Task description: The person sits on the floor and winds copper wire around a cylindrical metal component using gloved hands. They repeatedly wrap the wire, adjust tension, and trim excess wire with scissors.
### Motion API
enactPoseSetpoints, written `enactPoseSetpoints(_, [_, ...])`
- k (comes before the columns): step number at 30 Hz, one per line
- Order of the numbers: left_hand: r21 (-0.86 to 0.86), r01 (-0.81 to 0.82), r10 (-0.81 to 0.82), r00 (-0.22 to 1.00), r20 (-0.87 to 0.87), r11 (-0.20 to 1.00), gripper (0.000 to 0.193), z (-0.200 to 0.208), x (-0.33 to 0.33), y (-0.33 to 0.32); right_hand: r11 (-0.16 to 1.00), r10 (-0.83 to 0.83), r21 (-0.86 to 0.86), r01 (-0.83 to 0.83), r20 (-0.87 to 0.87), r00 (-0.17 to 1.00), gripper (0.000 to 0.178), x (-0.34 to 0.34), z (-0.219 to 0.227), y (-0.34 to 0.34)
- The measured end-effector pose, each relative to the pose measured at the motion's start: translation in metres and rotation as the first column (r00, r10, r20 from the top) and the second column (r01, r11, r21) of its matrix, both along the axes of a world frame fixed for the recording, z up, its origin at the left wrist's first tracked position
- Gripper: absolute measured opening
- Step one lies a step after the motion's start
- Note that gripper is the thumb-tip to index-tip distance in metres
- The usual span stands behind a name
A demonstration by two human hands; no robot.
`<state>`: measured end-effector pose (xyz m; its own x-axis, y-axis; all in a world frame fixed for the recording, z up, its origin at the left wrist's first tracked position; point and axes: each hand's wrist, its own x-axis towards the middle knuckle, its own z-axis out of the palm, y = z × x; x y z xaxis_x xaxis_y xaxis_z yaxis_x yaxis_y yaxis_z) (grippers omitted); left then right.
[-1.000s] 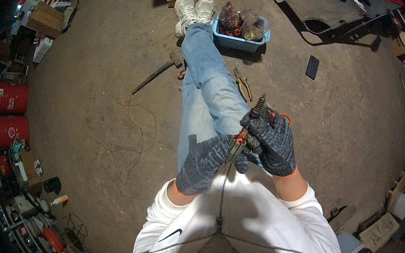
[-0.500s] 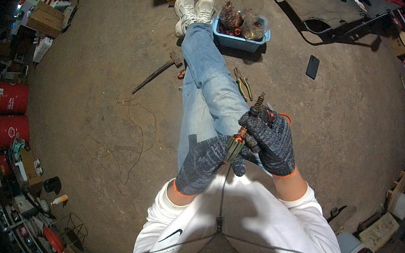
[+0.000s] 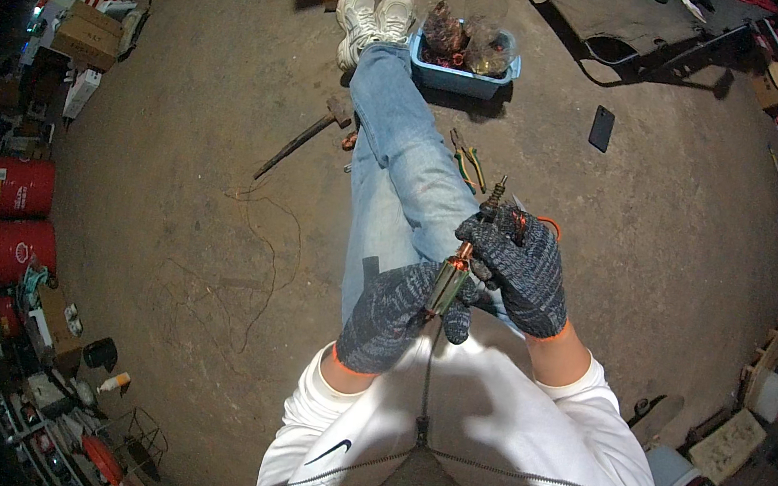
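Between my two gloved hands is a small motor armature with copper windings [image 3: 449, 283], a metal core and a worm-threaded shaft pointing away from me. My left hand [image 3: 393, 313] has its fingers wrapped round the core end. Round the shaft end closes my right hand [image 3: 519, 266], in a matching dark grey knit glove. An orange loop [image 3: 552, 227] sticks out beside the right hand's knuckles; what it belongs to is hidden. Just beyond this hand, pliers with green and yellow handles [image 3: 468, 161] lie on the floor by my leg.
A hammer [image 3: 303, 140] and loose thin wire [image 3: 272, 278] lie left of my legs. Near my shoes stands a blue bin [image 3: 455, 81] with copper scraps and plastic bags. A phone [image 3: 601, 129] is on the floor at right. Red drums [image 3: 22, 244] line the left side.
The armature has turned or tilted slightly in my hands. Both hands keep nearly the same place.
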<state>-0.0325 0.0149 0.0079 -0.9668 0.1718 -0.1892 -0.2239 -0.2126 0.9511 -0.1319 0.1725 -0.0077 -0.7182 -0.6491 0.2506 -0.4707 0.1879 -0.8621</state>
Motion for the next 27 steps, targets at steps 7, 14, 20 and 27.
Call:
enactPoseSetpoints(7, [-0.091,-0.034,0.025,0.995,-0.094,0.995,0.05,0.001,-0.001,0.001,0.998,-0.057,0.043,0.046,0.303,0.951,0.031,0.004,0.006,-0.003])
enactPoseSetpoints(14, [-0.074,-0.092,0.085,0.991,-0.1,0.993,0.046,0.002,-0.002,0.002,0.997,0.037,0.068,-0.028,-0.139,0.99,0.052,0.0,-0.001,-0.008])
enactPoseSetpoints(20, [-0.284,-0.126,0.077,0.981,-0.178,0.951,0.039,-0.002,-0.003,0.002,0.996,0.045,0.084,-0.019,-0.321,0.946,0.051,-0.003,-0.009,-0.009])
enactPoseSetpoints(27, [-0.207,-0.134,0.112,0.987,-0.116,0.969,0.042,-0.013,0.001,0.002,0.997,0.008,0.076,0.013,-0.276,0.961,0.024,0.0,-0.005,-0.012])
